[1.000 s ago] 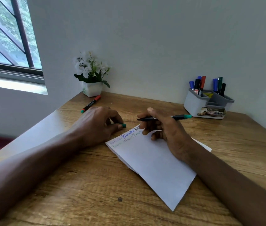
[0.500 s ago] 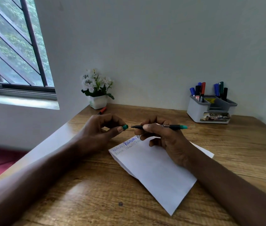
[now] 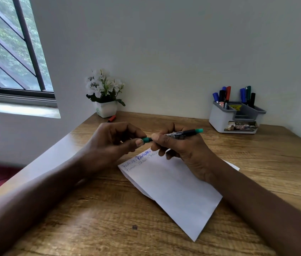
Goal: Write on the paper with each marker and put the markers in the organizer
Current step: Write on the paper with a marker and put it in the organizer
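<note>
A white folded paper (image 3: 173, 189) lies on the wooden desk (image 3: 109, 218), with blue and faint writing along its top edge. Above it my right hand (image 3: 181, 146) grips a green-ended black marker (image 3: 184, 133) held level. My left hand (image 3: 112, 143) pinches the marker's green cap (image 3: 146, 139), which meets the marker's tip end. A grey and white organizer (image 3: 220, 119) stands at the back right with several markers upright in it. A red marker (image 3: 111, 118) lies by the flower pot, mostly hidden behind my left hand.
A white pot of white flowers (image 3: 105, 95) stands at the desk's back left corner against the wall. A window (image 3: 7, 52) is on the left. The desk's left edge runs diagonally under my left forearm.
Both hands rose off the paper and came together. The cap in my left hand, apart from the marker tip before, now touches it.
</note>
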{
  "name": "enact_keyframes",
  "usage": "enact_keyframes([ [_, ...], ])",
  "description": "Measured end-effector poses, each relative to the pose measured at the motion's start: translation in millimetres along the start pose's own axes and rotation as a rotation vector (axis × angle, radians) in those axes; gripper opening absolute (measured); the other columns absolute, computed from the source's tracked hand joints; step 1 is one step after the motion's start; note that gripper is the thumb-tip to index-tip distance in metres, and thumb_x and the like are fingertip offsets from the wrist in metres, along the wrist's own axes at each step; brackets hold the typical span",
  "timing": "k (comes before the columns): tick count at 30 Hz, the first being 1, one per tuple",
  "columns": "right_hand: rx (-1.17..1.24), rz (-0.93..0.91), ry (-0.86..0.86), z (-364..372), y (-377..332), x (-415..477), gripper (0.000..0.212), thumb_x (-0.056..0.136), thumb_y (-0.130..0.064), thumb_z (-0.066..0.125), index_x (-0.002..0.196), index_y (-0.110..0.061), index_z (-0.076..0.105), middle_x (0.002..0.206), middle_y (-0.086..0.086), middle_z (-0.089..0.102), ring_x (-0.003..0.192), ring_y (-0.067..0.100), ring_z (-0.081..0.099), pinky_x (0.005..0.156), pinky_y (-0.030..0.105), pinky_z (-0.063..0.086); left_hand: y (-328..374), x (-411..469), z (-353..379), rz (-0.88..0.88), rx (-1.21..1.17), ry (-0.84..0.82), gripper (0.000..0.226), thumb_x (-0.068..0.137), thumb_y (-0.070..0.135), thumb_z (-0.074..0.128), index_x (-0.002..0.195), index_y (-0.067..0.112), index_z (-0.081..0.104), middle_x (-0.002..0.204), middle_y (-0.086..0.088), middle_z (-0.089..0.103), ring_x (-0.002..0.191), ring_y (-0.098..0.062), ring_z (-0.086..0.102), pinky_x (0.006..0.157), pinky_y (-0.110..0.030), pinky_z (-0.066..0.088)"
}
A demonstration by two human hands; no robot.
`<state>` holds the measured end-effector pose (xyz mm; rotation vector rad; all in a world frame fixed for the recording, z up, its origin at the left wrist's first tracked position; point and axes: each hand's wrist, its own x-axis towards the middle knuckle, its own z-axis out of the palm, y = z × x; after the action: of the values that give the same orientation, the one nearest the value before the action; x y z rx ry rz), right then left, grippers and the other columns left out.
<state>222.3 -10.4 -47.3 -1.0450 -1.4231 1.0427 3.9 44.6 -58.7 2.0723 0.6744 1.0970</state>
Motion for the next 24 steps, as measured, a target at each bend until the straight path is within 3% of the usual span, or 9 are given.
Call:
enact_keyframes([
  [2, -0.039, -0.02, -0.003, 3.3, -1.8, -1.0, 0.019, 0.081, -0.025, 0.077, 0.085, -0.009, 0.068, 0.075, 0.008, 0.075, 0.064, 0.016, 0.066, 0.057, 0.027, 0.051, 1.8, -1.4, 2.5, 0.01, -0.07, -0.005, 0.02, 0.083, 0.012, 0.075, 0.102, 0.004, 0.075, 0.091, -0.008, 0.075, 0.079, -0.014, 0.067, 0.069, -0.026, 0.054],
  [6, -0.047, -0.028, -0.018, 9.4, 1.7, -2.1, 0.015, 0.085, -0.019, 0.078, 0.075, -0.016, 0.067, 0.071, 0.008, 0.074, 0.058, 0.014, 0.064, 0.054, 0.025, 0.05, 2.6, -4.1, 3.5, -0.018, -0.165, -0.03, 0.021, 0.078, 0.006, 0.079, 0.097, 0.001, 0.074, 0.083, -0.012, 0.074, 0.074, -0.015, 0.066, 0.068, -0.026, 0.054],
  [12, 0.007, -0.024, -0.023, 14.0, -1.9, -3.4, 0.029, 0.072, -0.029, 0.08, 0.081, -0.005, 0.066, 0.071, 0.011, 0.073, 0.061, 0.019, 0.062, 0.058, 0.029, 0.049, 1.9, -5.5, 1.0, -0.062, -0.256, -0.03, 0.02, 0.075, 0.004, 0.079, 0.094, 0.002, 0.075, 0.077, -0.014, 0.071, 0.068, -0.017, 0.064, 0.064, -0.026, 0.054],
  [18, -0.005, -0.022, -0.037, 13.8, 1.4, 1.0, 0.018, 0.083, -0.019, 0.078, 0.083, -0.006, 0.065, 0.072, 0.012, 0.072, 0.062, 0.019, 0.062, 0.059, 0.03, 0.049, -1.1, -3.9, 2.6, -0.07, -0.263, -0.011, 0.024, 0.076, 0.007, 0.08, 0.098, 0.0, 0.074, 0.084, -0.024, 0.071, 0.072, -0.022, 0.063, 0.064, -0.028, 0.053],
  [21, -0.021, -0.037, -0.05, 9.9, -2.5, 1.8, 0.023, 0.091, -0.024, 0.069, 0.096, -0.002, 0.068, 0.076, 0.011, 0.073, 0.065, 0.02, 0.064, 0.059, 0.029, 0.05, 0.3, 3.3, 5.5, -0.058, -0.178, -0.004, 0.024, 0.085, 0.017, 0.08, 0.104, 0.005, 0.073, 0.09, -0.018, 0.073, 0.079, -0.022, 0.066, 0.07, -0.035, 0.055],
  [24, 0.023, -0.08, 0.041, 1.8, -4.1, 5.4, 0.028, 0.095, -0.034, 0.061, 0.102, -0.01, 0.072, 0.081, 0.011, 0.074, 0.07, 0.023, 0.067, 0.061, 0.031, 0.05, -5.7, 9.9, 5.0, 0.019, 0.221, 0.037, 0.035, 0.088, 0.048, 0.07, 0.113, 0.023, 0.069, 0.106, 0.008, 0.074, 0.099, -0.006, 0.069, 0.086, -0.042, 0.058],
])
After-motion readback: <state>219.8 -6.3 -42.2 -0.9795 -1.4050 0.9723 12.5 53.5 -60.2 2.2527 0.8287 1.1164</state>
